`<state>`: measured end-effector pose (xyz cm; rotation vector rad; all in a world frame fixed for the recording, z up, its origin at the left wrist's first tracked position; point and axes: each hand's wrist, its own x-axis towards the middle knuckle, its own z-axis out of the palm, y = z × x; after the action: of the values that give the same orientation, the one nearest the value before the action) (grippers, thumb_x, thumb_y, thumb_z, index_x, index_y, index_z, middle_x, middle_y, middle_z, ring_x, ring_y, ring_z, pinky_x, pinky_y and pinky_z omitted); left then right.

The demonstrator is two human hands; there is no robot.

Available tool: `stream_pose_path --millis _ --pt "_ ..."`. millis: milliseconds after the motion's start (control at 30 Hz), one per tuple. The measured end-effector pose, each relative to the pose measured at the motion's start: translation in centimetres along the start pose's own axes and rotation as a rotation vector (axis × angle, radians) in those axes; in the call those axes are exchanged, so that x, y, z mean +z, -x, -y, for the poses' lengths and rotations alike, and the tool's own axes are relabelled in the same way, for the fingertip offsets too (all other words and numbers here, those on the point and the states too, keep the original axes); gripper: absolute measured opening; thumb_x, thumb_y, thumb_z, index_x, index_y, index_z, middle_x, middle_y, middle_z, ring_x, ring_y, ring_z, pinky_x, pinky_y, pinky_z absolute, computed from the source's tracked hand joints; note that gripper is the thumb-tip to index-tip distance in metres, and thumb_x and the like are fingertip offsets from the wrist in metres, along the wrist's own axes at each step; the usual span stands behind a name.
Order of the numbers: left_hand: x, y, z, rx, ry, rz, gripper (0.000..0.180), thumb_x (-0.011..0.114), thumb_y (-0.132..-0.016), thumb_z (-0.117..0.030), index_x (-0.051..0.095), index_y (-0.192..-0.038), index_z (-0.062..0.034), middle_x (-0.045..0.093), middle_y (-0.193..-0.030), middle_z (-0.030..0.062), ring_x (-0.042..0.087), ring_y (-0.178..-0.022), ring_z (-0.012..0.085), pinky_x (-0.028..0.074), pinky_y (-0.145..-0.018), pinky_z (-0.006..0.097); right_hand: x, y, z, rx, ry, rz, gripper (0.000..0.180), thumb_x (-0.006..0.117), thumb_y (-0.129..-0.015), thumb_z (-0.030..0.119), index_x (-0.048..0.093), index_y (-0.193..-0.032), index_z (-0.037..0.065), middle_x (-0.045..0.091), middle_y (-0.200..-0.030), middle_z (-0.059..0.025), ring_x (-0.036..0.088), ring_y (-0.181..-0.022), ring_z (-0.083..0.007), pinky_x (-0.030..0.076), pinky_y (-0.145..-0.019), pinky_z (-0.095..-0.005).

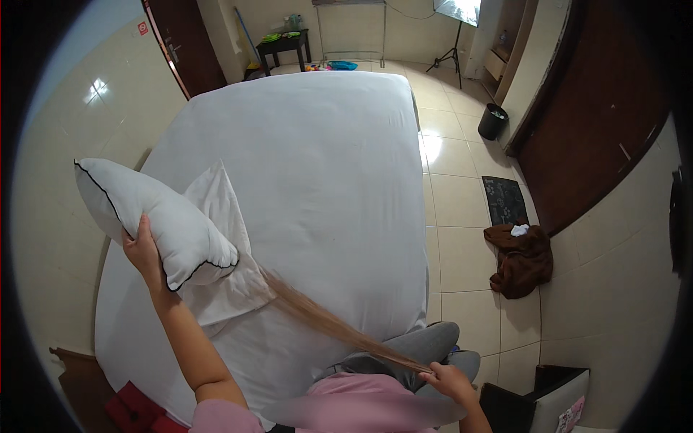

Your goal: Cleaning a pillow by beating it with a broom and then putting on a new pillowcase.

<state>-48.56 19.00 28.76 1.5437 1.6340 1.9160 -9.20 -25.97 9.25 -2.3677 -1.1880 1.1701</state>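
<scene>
We hold a white pillow (155, 216) with dark piping along its edge in our left hand (144, 252), the fingers closed around its lower rim, so that the pillow stands lifted above the left part of the bed (332, 166), its bulk reaching up and to the left of the hand. Just beside the pillow, to its right and partly beneath it, a white pillowcase (224, 252) lies spread and rumpled on the bed's white sheet, one corner peaking upward. Our right hand (449, 379) sits low and to the right, near our grey-clad knee, well apart from the pillow; its fingers are closed on the end of a long tan blurred streak (332, 325) that runs slantwise up and left to the pillowcase, and we cannot tell what this streak is. The bed fills the middle of the view, with pale floor tiles to its right. On that floor lie a brown heap of cloth (521, 260), a dark mat (504, 200) and a black bin (493, 121). A small dark desk (284, 45) stands at the far wall beyond the bed.
</scene>
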Motion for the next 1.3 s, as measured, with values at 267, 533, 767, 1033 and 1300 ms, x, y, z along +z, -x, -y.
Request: stream_pose_path --millis 267,533,767,1033,1300 --pt "3.3 1.4 -1.4 0.12 -0.004 0.076 0.042 0.062 -0.079 -0.021 0.055 -0.109 0.0071 0.061 -0.103 0.0163 0.058 -0.092 0.0242 0.043 -0.082 0.032 1.3 -5.0 -7.2 0.419 -0.509 -0.654 0.04 0.049 -0.088 0.042 0.054 -0.086 0.002 0.059 -0.073 -0.0206 0.059 -0.07 -0.0367 0.045 -0.063 -0.042" --pt "2.6 5.1 -11.7 0.004 0.426 -0.04 0.043 0.06 -0.082 -0.021 0.051 -0.113 0.007 0.056 -0.112 0.0163 0.057 -0.096 0.023 0.047 -0.081 0.031 2.9 -3.3 -7.5 0.195 -0.271 -0.205 0.04 0.057 -0.084 0.041 0.057 -0.089 0.002 0.055 -0.063 -0.007 0.056 -0.057 -0.0164 0.044 -0.053 -0.0331" --pt "3.9 8.5 -13.5 -0.507 1.086 0.231 0.041 0.044 -0.09 -0.03 0.051 -0.117 0.0007 0.054 -0.115 0.0178 0.056 -0.099 0.0248 0.048 -0.084 0.035 -2.0 -2.6 -5.8 0.461 -0.761 -0.805 0.027 0.059 -0.085 0.029 0.052 -0.084 0.003 0.056 -0.065 -0.0081 0.059 -0.063 -0.0128 0.046 -0.056 -0.0275" --pt "10.8 19.2 9.4 -0.394 -0.015 0.933 0.045 0.06 -0.082 -0.025 0.052 -0.116 0.0032 0.058 -0.11 0.0184 0.054 -0.102 0.0239 0.041 -0.09 0.034 -3.3 -2.0 0.4 0.13 -0.639 -0.636 0.02 0.058 -0.086 0.021 0.049 -0.089 0.004 0.059 -0.068 -0.0109 0.063 -0.068 -0.0194 0.047 -0.06 -0.0299" --pt "9.6 20.3 9.0 0.204 -0.317 0.651 0.058 0.046 -0.086 -0.029 0.028 -0.139 -0.0119 0.02 -0.146 0.0147 0.012 -0.137 0.0302 0.006 -0.101 0.063 -5.6 -1.1 2.5 0.314 -0.231 -0.796 0.038 0.054 -0.086 0.04 0.051 -0.089 0.002 0.06 -0.076 -0.0229 0.059 -0.074 -0.042 0.045 -0.063 -0.0469"
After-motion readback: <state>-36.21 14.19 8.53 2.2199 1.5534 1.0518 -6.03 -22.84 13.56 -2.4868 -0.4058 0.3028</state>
